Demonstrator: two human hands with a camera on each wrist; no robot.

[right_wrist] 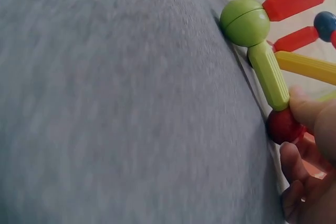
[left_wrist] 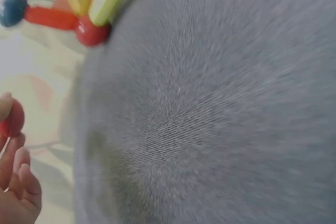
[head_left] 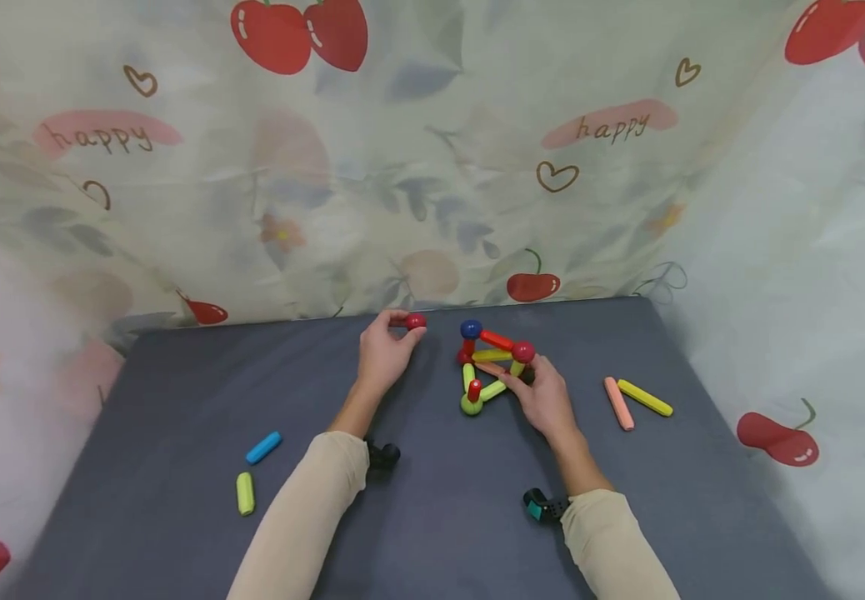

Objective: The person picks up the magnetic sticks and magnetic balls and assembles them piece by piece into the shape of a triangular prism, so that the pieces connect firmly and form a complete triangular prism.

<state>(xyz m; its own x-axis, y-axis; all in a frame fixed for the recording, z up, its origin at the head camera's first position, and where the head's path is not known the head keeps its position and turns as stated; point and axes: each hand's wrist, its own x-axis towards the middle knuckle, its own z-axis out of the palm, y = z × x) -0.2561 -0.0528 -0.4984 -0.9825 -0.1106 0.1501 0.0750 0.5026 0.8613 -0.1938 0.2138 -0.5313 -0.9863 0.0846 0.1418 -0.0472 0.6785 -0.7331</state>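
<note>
Head view: left hand pinched a loose red ball between thumb and fingers, left of the rod-and-ball frame, not touching it. Right hand gripped the frame's right corner. Frame stood on the dark table; blue rod and short green rod lay left, pink rod and yellow rod right. Left wrist view: same pinch, ball apart from frame. Right wrist view: thumb and fingers held the frame's bottom red ball, at the end of a light green rod.

cherry-print cloth backdrop | dark grey table | soft light
</note>
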